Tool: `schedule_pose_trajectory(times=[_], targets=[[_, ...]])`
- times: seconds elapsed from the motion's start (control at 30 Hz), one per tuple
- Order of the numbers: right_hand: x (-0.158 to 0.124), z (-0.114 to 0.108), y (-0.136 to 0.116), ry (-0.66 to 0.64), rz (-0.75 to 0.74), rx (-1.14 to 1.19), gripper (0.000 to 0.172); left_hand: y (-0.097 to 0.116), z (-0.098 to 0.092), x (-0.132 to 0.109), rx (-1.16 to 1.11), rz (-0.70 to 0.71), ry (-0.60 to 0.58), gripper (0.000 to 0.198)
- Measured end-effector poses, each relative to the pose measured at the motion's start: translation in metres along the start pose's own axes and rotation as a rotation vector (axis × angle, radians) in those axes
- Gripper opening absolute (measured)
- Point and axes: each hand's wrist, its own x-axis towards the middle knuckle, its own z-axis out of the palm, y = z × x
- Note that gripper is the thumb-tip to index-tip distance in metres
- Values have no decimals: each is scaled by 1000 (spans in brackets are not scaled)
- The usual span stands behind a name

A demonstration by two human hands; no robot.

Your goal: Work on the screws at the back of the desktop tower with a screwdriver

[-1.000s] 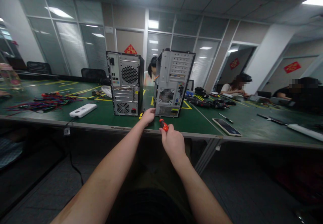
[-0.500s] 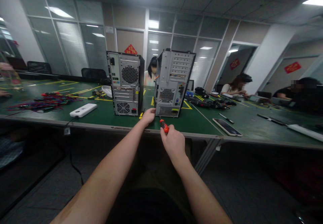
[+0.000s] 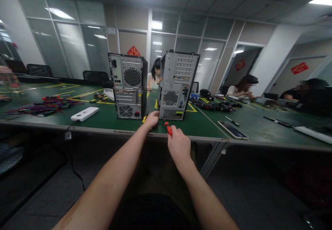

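Observation:
My right hand (image 3: 178,143) is closed around the red handle of a screwdriver (image 3: 168,128). Its thin shaft points up and away to the lower back edge of a grey computer case (image 3: 170,81), which stands upright with its rear panel facing me. Against the lower left corner of that case is my left hand (image 3: 152,120), its fingers curled at the edge and partly hidden. A yellow-handled tool (image 3: 144,118) lies just left of this hand. Beside it stands a second computer case (image 3: 128,95), also upright with its rear side toward me.
On the green table (image 3: 202,128) lie a white power bank (image 3: 85,113) with a cable, a bundle of coloured wires (image 3: 46,105), a phone (image 3: 232,129) and black cables (image 3: 220,105). A person (image 3: 155,75) sits behind the cases; others sit at the right.
My right hand has shifted slightly right and the screwdriver handle has tilted a little. The left hand stays at the case's corner. The whole view has moved very slightly.

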Motion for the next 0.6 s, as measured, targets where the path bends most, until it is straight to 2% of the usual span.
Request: schedule_pose_trajectory(times=[0.07,0.2,0.37,0.43,0.53,0.6], targets=[[-1,1,1,8,-33,-1,26,0,0,0,-5,2,-6,60],[0,4,-1,-12,-7,35,23,1,0,0,-7,1,-1,54],[5,7,-3,-43,100,9,41,3,0,-2,-15,7,24,50],[5,6,-2,-42,96,10,38,4,1,-3,-6,10,22,50],[3,3,1,-21,34,16,23,7,2,-5,17,5,-1,54],[1,1,2,1,-18,13,23,8,2,-5,57,16,13,56]])
